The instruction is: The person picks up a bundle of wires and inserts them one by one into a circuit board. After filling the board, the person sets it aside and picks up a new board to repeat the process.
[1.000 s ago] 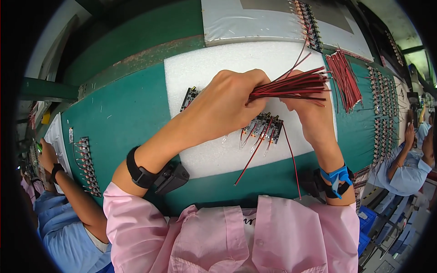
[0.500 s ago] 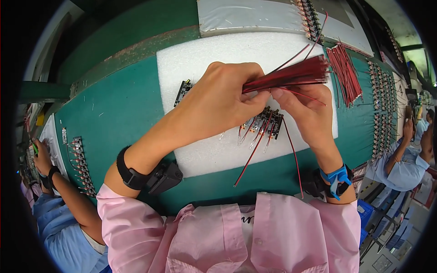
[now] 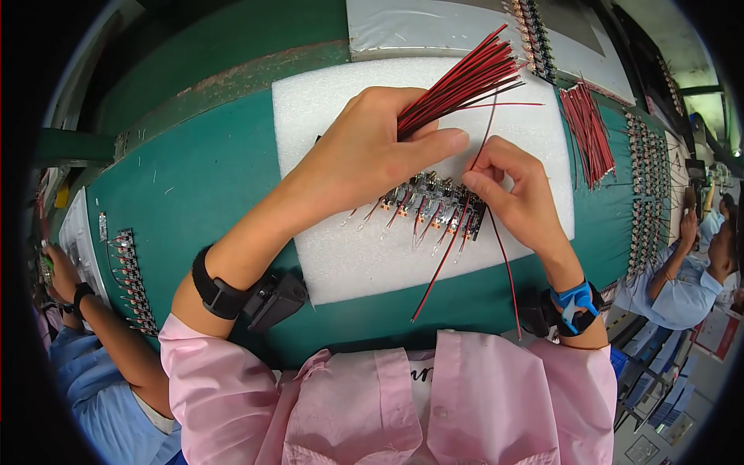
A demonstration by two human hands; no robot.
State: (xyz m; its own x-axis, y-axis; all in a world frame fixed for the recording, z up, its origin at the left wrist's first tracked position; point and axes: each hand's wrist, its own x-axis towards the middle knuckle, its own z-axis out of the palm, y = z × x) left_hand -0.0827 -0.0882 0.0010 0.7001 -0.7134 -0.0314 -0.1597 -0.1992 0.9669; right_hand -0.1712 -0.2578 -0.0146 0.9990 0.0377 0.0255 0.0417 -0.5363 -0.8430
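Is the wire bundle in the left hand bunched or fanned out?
Both: the wire bundle is bunched where the left hand grips it and fans out toward its upper end.

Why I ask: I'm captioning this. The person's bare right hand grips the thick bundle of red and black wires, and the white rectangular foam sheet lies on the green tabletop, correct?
Wrong hand: the head view shows the bare left hand gripping the thick bundle of red and black wires. The white foam sheet does lie on the green tabletop.

The centre foam sheet (image 3: 349, 271) is matt and grainy; the upper-centre wire bundle (image 3: 459, 87) has smooth plastic insulation.
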